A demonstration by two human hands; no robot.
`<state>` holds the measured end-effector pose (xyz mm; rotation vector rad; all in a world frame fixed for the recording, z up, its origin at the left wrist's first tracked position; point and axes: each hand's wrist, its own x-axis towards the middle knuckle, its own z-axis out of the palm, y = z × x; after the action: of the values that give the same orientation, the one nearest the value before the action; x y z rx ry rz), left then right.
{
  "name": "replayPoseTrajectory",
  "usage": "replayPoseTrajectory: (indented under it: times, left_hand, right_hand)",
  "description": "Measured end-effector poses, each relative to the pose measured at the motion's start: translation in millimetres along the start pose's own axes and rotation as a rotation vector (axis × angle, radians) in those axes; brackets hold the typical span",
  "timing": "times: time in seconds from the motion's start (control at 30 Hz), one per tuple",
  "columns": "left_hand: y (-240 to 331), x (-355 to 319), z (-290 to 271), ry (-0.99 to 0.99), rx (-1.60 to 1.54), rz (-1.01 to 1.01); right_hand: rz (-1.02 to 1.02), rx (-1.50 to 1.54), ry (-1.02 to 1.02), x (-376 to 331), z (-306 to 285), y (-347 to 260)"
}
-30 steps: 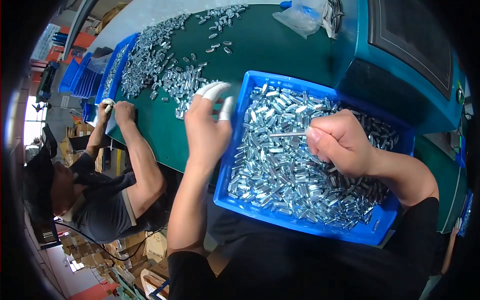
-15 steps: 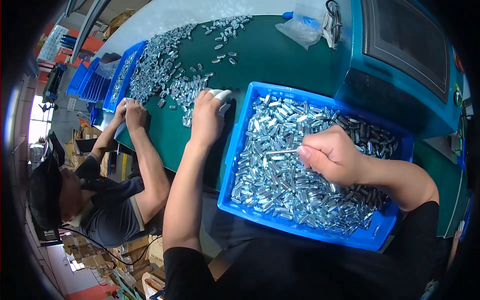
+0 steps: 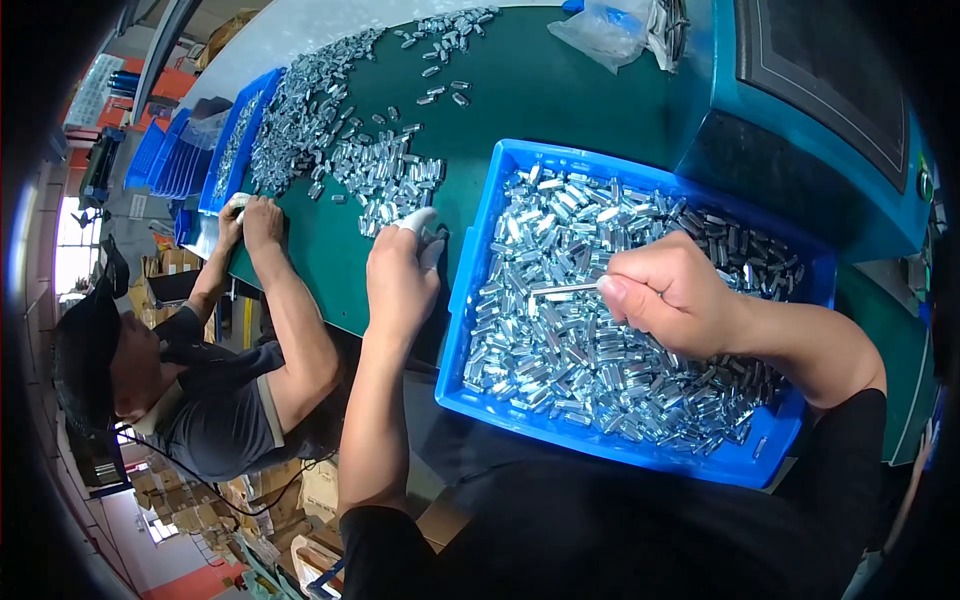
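Observation:
My right hand [image 3: 670, 295] is closed in a fist over the blue bin. From between its thumb and fingers a thin metal rod [image 3: 567, 290] sticks out to the left; the rest of it is hidden in the fist. Beneath lie heaped short, shiny hexagonal metal pieces [image 3: 560, 365]. My left hand [image 3: 400, 275], with white coverings on its fingertips, is on the green table left of the bin. Its fingers are curled together beside a loose pile of the same metal pieces [image 3: 395, 180]. Whatever sits between them is too small to make out.
The blue bin [image 3: 600, 447] stands at the table's near side. Behind it on the right is a teal machine [image 3: 800, 180] with a dark panel. A clear plastic bag [image 3: 605, 40] lies at the back. At left, another person [image 3: 295, 320] works beside a smaller blue tray [image 3: 215, 185].
My left hand has drawn slightly nearer and its fingers have curled in. More metal pieces lie visible by it. My right hand keeps its hold on the rod.

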<state>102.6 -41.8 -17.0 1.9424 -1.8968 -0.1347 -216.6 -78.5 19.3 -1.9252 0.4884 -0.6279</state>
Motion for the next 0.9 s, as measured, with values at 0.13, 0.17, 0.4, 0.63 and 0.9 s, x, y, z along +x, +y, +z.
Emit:
replayPoseTrajectory:
  times: [0.13, 0.17, 0.4, 0.63, 0.9]
  left_hand:
    - [31.0, -10.4, -12.3, -0.001, -0.765, -0.197]
    - [46.1, -15.7, -16.9, -0.001, -0.992, -0.243]
    - [91.9, -44.0, 1.1, -0.166, -1.571, -0.306]
    - [103.9, -49.7, 3.0, -0.241, -1.398, -0.286]
    - [109.1, -51.0, 0.1, -0.377, -1.399, -0.193]
  right_hand:
    - [-0.002, 0.029, 0.059, -0.2, 0.4, -0.4]
    - [0.01, 0.031, 0.065, -1.1, 0.5, -0.6]
    - [0.045, 0.007, 0.035, 2.1, 2.7, 5.9]
    - [-0.129, -0.219, 0.094, -2.7, 12.5, 12.0]
    - [-0.142, -0.207, 0.049, -6.1, 17.1, 6.3]
